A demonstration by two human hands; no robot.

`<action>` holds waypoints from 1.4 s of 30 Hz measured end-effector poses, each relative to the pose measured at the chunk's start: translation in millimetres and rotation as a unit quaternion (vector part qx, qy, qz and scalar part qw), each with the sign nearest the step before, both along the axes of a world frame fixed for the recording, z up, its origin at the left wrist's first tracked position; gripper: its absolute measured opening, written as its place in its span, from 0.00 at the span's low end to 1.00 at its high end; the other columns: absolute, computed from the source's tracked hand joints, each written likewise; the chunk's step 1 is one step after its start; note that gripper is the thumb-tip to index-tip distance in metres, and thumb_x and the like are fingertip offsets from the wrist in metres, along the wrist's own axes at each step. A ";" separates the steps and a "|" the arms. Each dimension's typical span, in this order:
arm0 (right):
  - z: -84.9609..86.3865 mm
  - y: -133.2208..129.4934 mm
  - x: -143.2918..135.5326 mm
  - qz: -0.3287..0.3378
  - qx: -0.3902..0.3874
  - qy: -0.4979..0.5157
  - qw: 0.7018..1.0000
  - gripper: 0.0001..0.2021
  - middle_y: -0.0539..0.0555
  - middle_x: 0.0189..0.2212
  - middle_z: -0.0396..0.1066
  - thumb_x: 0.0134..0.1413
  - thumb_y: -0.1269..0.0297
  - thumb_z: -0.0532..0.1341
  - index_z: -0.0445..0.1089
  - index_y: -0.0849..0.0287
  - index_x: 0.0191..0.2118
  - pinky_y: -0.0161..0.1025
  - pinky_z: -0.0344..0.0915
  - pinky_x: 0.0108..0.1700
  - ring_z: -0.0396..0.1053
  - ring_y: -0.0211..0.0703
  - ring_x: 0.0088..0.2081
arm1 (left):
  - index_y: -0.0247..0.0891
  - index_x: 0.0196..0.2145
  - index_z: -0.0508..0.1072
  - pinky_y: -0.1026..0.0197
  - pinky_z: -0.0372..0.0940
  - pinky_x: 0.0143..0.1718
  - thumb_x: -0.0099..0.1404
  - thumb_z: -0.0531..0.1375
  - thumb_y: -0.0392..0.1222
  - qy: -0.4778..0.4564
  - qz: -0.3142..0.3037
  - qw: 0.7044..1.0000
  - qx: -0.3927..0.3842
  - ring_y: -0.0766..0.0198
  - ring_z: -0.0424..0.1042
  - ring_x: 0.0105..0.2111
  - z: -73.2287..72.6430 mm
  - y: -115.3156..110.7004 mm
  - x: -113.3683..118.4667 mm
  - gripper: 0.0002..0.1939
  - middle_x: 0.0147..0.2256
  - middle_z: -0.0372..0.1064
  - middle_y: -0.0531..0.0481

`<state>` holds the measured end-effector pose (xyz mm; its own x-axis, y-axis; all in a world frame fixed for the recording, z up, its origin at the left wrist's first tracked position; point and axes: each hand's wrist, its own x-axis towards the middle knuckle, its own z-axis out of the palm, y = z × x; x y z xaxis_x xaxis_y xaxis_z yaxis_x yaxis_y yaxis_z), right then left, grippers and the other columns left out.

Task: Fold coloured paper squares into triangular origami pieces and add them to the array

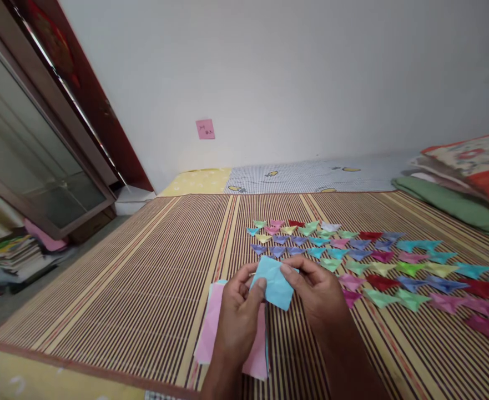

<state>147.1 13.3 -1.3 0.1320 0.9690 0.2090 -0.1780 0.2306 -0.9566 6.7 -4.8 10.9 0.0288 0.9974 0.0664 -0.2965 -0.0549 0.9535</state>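
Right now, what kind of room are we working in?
Likely a bedroom at home. The work surface is a striped bamboo mat over a bed sheet, with folded bedding stacked by the wall. Both hands hold a blue paper beside rows of folded paper pieces.

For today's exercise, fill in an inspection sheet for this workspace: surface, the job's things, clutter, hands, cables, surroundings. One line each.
Surface: striped woven mat on a bed or platform.
Job's things: light blue paper sheet held in both hands; stack of pink paper lying on the mat beneath them; rows of folded coloured paper pieces laid out ahead and to the right.
Clutter: pile of books on the floor at left.
Hands: left hand and right hand both pinch the sheet.
Cables: nothing seen.
Surroundings: white wall with pink note; folded bedding at right.
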 end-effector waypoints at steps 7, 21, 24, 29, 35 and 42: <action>9.0 -4.0 3.2 -0.001 0.018 -0.058 0.998 0.09 0.50 0.26 0.72 0.55 0.58 0.67 0.76 0.57 0.30 0.35 0.63 0.30 0.67 0.41 0.28 | 0.36 0.34 0.79 0.65 0.64 0.31 0.71 0.60 0.49 0.106 -0.026 0.992 0.070 0.65 0.66 0.27 3.1 0.1 -6.6 0.15 0.26 0.69 0.52; 12.1 -6.3 -0.8 0.015 -0.031 -0.011 0.999 0.12 0.46 0.20 0.64 0.54 0.56 0.68 0.71 0.58 0.26 0.33 0.56 0.25 0.59 0.36 0.23 | 0.41 0.45 0.81 0.63 0.62 0.37 0.72 0.60 0.46 0.140 -0.091 0.981 0.094 0.64 0.65 0.33 3.0 -2.3 -22.9 0.12 0.34 0.70 0.50; 10.8 -5.8 -2.3 0.032 -0.029 -0.024 0.999 0.12 0.46 0.19 0.63 0.54 0.57 0.67 0.71 0.58 0.26 0.33 0.54 0.24 0.58 0.36 0.22 | 0.41 0.44 0.82 0.64 0.58 0.31 0.67 0.65 0.47 0.145 -0.141 0.977 0.063 0.66 0.62 0.27 1.9 -3.1 -25.7 0.12 0.27 0.67 0.52; 8.6 -4.3 -4.2 0.047 -0.026 -0.011 0.999 0.11 0.49 0.25 0.70 0.57 0.54 0.67 0.76 0.58 0.35 0.34 0.62 0.28 0.65 0.39 0.26 | 0.38 0.43 0.84 0.66 0.63 0.32 0.66 0.66 0.47 0.021 -0.135 0.991 0.001 0.67 0.68 0.29 -2.4 1.3 -21.9 0.13 0.29 0.73 0.49; 8.2 -3.4 1.5 0.100 0.009 -0.016 0.995 0.13 0.53 0.34 0.77 0.61 0.53 0.63 0.77 0.56 0.44 0.40 0.71 0.41 0.75 0.45 0.37 | 0.31 0.40 0.83 0.63 0.71 0.31 0.65 0.66 0.53 -0.153 -0.099 0.982 -0.057 0.59 0.79 0.30 -6.3 11.2 -22.9 0.20 0.33 0.80 0.40; 6.4 -3.0 4.3 0.148 -0.002 -0.046 0.988 0.09 0.52 0.32 0.76 0.59 0.59 0.64 0.76 0.55 0.43 0.42 0.72 0.40 0.75 0.44 0.35 | 0.28 0.41 0.83 0.58 0.76 0.37 0.68 0.62 0.57 -0.145 -0.104 0.983 -0.051 0.52 0.82 0.36 -10.2 12.1 -27.4 0.25 0.34 0.82 0.36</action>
